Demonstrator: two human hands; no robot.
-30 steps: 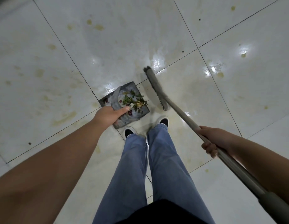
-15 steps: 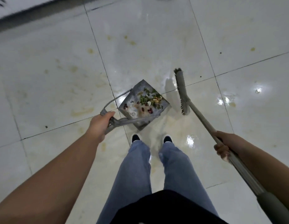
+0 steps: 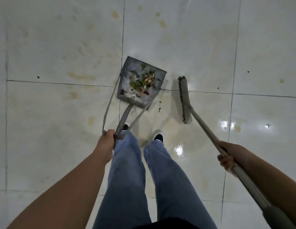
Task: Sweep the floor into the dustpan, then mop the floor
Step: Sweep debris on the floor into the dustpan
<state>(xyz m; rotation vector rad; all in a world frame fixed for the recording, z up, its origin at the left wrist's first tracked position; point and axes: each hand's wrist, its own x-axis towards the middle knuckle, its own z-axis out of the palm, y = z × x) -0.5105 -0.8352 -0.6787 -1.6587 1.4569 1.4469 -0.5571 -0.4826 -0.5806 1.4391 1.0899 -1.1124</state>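
Observation:
A grey metal dustpan [image 3: 125, 75] hangs above the floor in front of my feet, holding green, yellow and red scraps [image 3: 142, 81]. My left hand [image 3: 105, 144] grips the top of its long handle [image 3: 123, 119] and wire bail. To the right, a grey broom [image 3: 184, 98] has its head down near the floor. My right hand [image 3: 230, 155] grips the broom's grey pole [image 3: 208, 132] partway up.
White glossy floor tiles [image 3: 61, 47] carry yellowish stains [image 3: 81, 76] and small dark specks [image 3: 159, 109] just right of the dustpan. My legs in blue jeans [image 3: 130, 179] and dark shoes [image 3: 158, 137] stand below the dustpan.
My left hand has raised the dustpan by its handle, and the pan now hangs further ahead. The broom head has swung to the pan's right. The view has turned.

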